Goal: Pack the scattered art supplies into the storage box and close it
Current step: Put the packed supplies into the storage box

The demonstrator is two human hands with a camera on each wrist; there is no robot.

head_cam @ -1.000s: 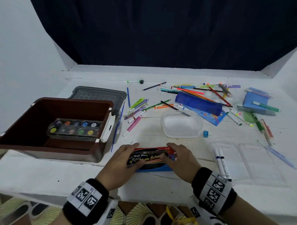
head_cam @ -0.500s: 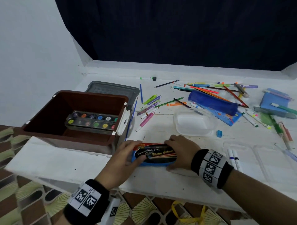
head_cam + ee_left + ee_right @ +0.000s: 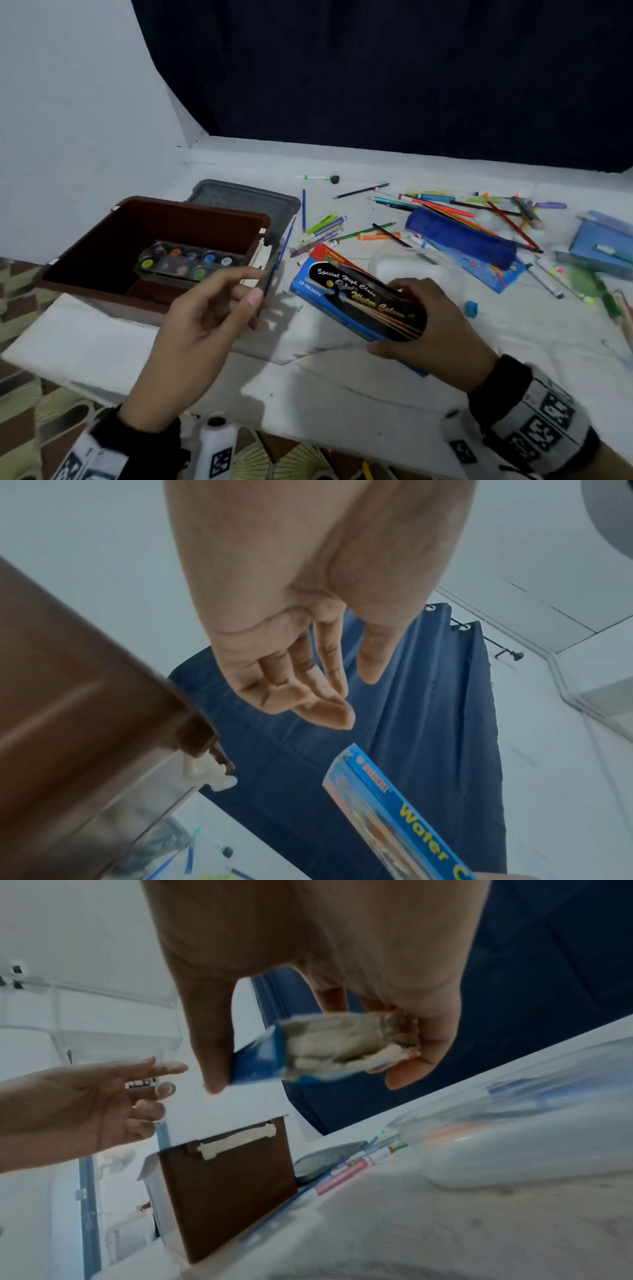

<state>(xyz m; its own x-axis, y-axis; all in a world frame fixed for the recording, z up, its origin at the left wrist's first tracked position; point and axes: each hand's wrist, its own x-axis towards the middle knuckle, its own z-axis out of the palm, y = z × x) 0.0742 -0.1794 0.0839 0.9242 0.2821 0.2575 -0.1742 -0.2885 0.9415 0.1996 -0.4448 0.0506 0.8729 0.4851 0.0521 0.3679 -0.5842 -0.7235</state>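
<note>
My right hand grips one end of a blue and black water colour box, lifted off the white table and tilted toward the storage box. In the right wrist view the thumb and fingers wrap the water colour box. My left hand hovers empty with relaxed fingers between that box and the brown storage box, which stands open at the left. A paint palette lies inside it. The left wrist view shows the left hand empty above the water colour box.
A grey lid lies behind the storage box. Pens, markers and pencils are scattered across the back of the table, with a blue pencil case, a clear plastic container, a small blue eraser and a blue pad.
The water colour box lay flat on the table under both hands. Now the right hand has lifted and tilted it, and the left hand has let go and moved toward the storage box.
</note>
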